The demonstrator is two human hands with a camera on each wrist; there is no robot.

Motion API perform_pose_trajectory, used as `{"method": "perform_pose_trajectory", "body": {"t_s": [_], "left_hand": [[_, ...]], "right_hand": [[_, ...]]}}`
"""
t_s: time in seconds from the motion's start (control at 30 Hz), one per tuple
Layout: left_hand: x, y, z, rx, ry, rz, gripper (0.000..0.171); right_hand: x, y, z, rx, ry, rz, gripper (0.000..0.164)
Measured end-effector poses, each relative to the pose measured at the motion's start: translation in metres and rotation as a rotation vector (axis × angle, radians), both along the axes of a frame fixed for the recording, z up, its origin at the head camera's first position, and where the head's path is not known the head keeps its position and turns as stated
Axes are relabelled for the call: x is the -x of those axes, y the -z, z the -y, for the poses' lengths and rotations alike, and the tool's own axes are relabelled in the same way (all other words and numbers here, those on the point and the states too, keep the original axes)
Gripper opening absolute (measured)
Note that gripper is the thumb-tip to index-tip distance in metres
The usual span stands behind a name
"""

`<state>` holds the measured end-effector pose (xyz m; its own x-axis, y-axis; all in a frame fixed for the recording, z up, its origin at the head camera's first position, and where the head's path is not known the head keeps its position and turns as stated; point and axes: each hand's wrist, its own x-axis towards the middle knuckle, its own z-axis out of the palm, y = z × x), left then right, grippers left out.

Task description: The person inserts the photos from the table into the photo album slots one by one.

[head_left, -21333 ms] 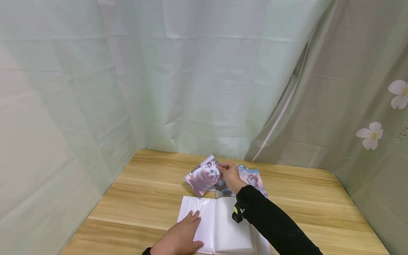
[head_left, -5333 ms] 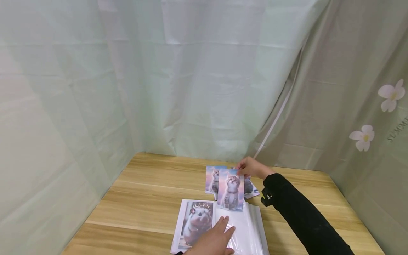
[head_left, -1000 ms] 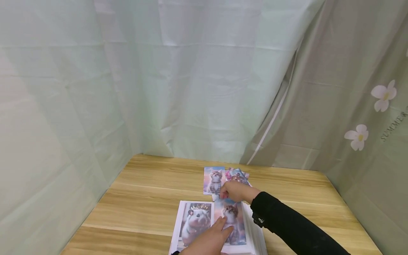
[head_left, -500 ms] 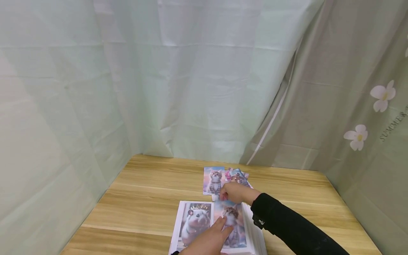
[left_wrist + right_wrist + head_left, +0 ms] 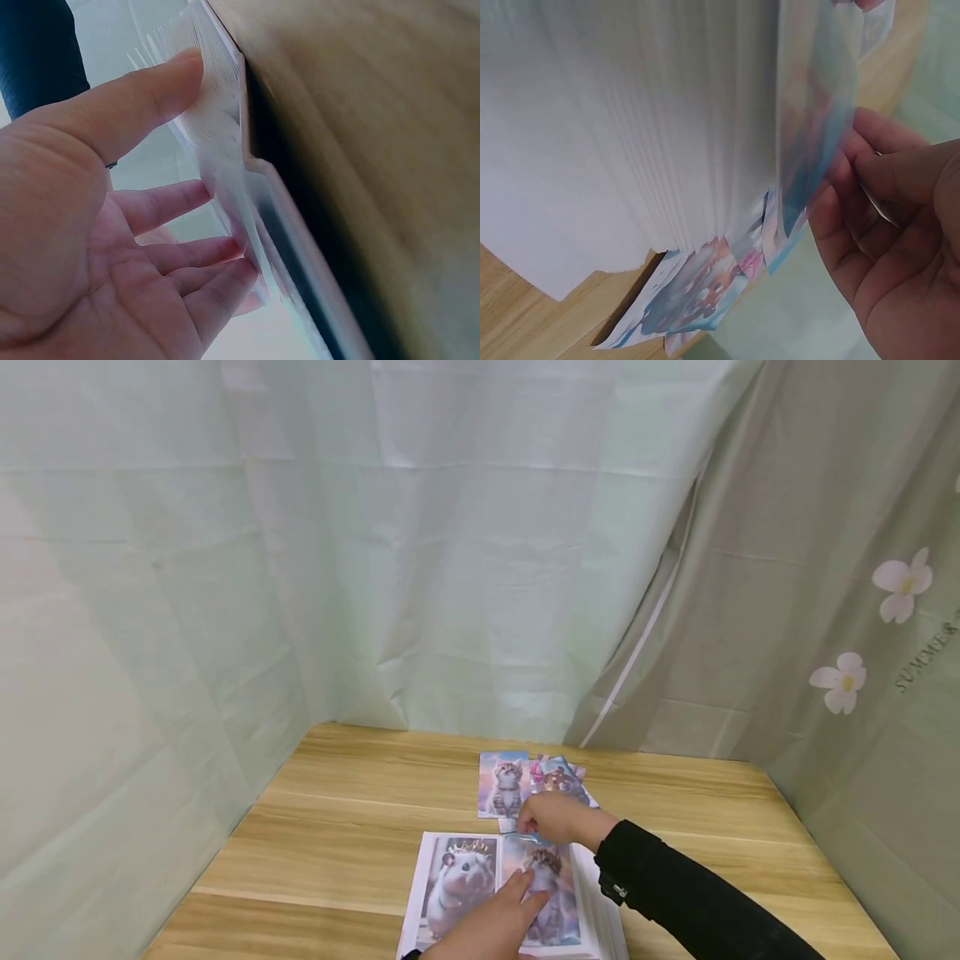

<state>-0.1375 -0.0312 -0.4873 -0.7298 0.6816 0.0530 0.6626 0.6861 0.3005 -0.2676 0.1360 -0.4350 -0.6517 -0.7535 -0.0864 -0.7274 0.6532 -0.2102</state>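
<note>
An open photo album (image 5: 410,914) lies at the table's front. Its left page bears a crowned hamster photo (image 5: 457,889). On the right page a kitten photo (image 5: 564,906) sits under a clear sleeve. My left hand (image 5: 491,925) rests over this photo, fingers outstretched; in the left wrist view its thumb lies along the stacked page edges (image 5: 214,82). My right hand (image 5: 558,818) is at the top of the right page. In the right wrist view its thumb and forefinger pinch the edge where the photo and sleeve (image 5: 817,142) overlap.
Behind the album lies another kitten photo (image 5: 506,787), with several overlapping photos (image 5: 561,777) to its right, partly behind my right hand. The wooden table (image 5: 337,835) ends at pale curtains (image 5: 480,568) at the back and sides.
Since the oldest frame, the hamster photo has gone into the left page. My right hand has brought the kitten photo down into the right page; over the last second it has barely shifted.
</note>
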Motion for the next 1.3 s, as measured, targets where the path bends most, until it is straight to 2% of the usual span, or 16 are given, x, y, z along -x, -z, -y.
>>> {"method": "perform_pose_trajectory", "body": {"t_s": [0.1, 0.2, 0.43, 0.77, 0.97, 1.3], "left_hand": [[0.000, 0.001, 0.000, 0.003, 0.005, -0.026, 0.073], [0.001, 0.002, 0.001, -0.002, 0.000, -0.008, 0.073], [0.002, 0.000, 0.002, -0.009, 0.010, 0.006, 0.077], [0.000, -0.001, 0.000, -0.007, -0.016, 0.012, 0.074], [0.000, -0.002, 0.000, -0.007, -0.023, 0.038, 0.074], [-0.003, -0.008, -0.001, 0.003, 0.018, -0.029, 0.068]], "right_hand": [[-0.001, 0.001, 0.001, -0.019, -0.018, -0.026, 0.027], [-0.002, 0.002, 0.001, -0.017, -0.025, -0.036, 0.027], [-0.002, 0.005, 0.001, 0.003, -0.063, 0.008, 0.035], [-0.001, 0.005, -0.012, 0.134, -0.035, 0.061, 0.026], [-0.001, -0.004, -0.020, 0.197, 0.003, 0.106, 0.027], [0.007, -0.013, -0.042, 0.299, 0.052, 0.058, 0.020]]}}
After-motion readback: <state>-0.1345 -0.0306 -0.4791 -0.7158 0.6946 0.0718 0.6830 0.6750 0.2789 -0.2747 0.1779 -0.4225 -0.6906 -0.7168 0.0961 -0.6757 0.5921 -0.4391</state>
